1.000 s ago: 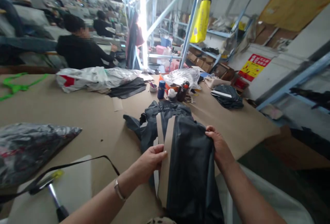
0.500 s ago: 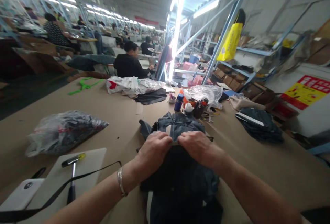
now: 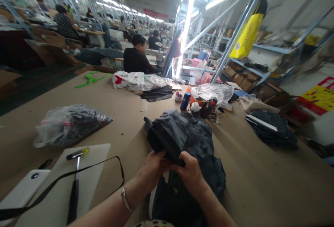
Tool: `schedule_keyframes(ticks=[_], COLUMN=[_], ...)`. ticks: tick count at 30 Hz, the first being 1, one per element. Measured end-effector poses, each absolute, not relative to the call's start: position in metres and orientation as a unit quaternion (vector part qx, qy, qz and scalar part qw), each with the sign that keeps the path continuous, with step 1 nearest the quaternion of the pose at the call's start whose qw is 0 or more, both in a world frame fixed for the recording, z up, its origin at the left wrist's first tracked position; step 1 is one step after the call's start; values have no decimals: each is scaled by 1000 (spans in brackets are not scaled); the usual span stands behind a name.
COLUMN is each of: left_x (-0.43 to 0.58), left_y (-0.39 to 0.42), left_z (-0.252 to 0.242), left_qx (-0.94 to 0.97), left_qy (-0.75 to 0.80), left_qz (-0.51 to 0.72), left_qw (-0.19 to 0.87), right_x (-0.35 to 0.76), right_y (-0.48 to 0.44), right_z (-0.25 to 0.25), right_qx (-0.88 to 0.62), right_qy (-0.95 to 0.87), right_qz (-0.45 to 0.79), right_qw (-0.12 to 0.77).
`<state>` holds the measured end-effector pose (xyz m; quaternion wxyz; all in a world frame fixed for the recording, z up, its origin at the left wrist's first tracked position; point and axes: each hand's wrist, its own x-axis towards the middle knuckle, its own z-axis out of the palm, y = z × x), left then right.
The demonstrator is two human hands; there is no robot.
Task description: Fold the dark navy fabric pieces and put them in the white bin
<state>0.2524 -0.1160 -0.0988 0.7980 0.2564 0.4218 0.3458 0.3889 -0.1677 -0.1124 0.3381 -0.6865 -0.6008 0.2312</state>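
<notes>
A bunched dark blue-grey garment (image 3: 198, 133) lies in front of me, with folds of fabric piled toward its far side. My left hand (image 3: 152, 166) pinches the near edge of a raised fold, its fingertips partly hidden under the cloth. Close beside it, my right hand (image 3: 190, 169) grips the same fold, thumb on top and fingers beneath. The two hands nearly meet under the fabric. A pale strip shows along the garment's lower left side. To the left, a hammer (image 3: 75, 181) with a yellow tip rests on a white board (image 3: 100, 157).
A clear plastic bag (image 3: 70, 124) of dark pieces lies at left. Farther back are a blue bottle (image 3: 185, 101), a dark flask (image 3: 208, 108) and plastic bags. Another folded dark garment (image 3: 271, 129) sits at right. A black strap (image 3: 91, 166) crosses the board. A person (image 3: 137, 58) sits beyond the table.
Both hands have come nearer to me and closer together, from the garment's far part to a fold at its middle. The fabric has been gathered up and turned over. The view has shifted slightly.
</notes>
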Motion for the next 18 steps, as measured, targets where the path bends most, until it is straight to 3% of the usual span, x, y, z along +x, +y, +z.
schedule_keyframes(ticks=[3,8,14,18], left_x=[247,248,230,219], left_y=[-120,-126,-137,-139], left_z=[-112,-106,-55,-36], left_qx=[301,461,352,315], left_qy=[437,414,174,76], left_qz=[330,312,163,90], left_qw=[781,721,905,942], right_x=[383,398,468,471], right_y=[-179,-177,-157,-154], right_z=[-133,-101,-76,-87], right_qx=[-682,-668,-681,-619], right_qy=[-534,-577,-541,-391], right_qz=[317,274,253,448], right_qw=[386,381,424,512])
